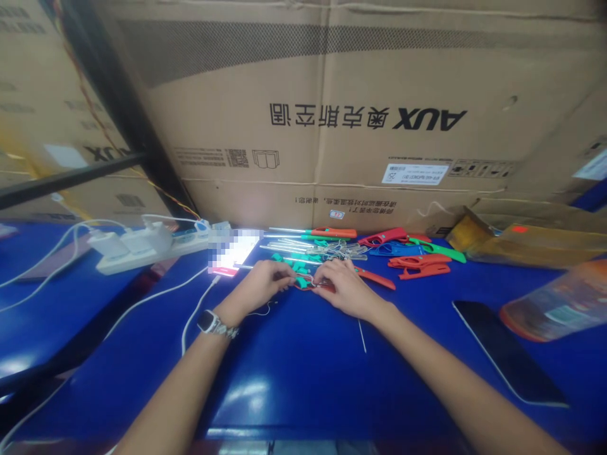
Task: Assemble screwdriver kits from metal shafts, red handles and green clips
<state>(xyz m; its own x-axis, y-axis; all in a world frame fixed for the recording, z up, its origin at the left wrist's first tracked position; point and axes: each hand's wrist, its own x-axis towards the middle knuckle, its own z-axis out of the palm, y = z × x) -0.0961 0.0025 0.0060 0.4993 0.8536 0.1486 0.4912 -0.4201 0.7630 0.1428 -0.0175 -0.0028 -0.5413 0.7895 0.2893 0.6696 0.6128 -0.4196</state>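
Observation:
A red lighter shell (303, 288), with a green trigger piece (301, 282) and what look like thin wires in it, lies low over the table between my hands. My left hand (265, 283), wearing a watch, pinches the shell's left end with its fingertips. Curled fingers of my right hand (348, 289) close on its right part; what lies under them is partly hidden. Just behind are loose green triggers (296, 259) and a pile of metal lighter parts (339, 249). An orange lighter handle (377, 278) sticks out beyond my right hand. A thin metal rod (362, 336) shows below that hand.
Red and orange handle shells (420, 262), with blue and green ones, lie at the back right. A lit phone (241, 246) and a power strip (147, 249) with cables are on the left. To the right are a dark flat phone-like slab (507, 351) and a plastic jar (559, 303). Cardboard boxes (303, 158) stand behind.

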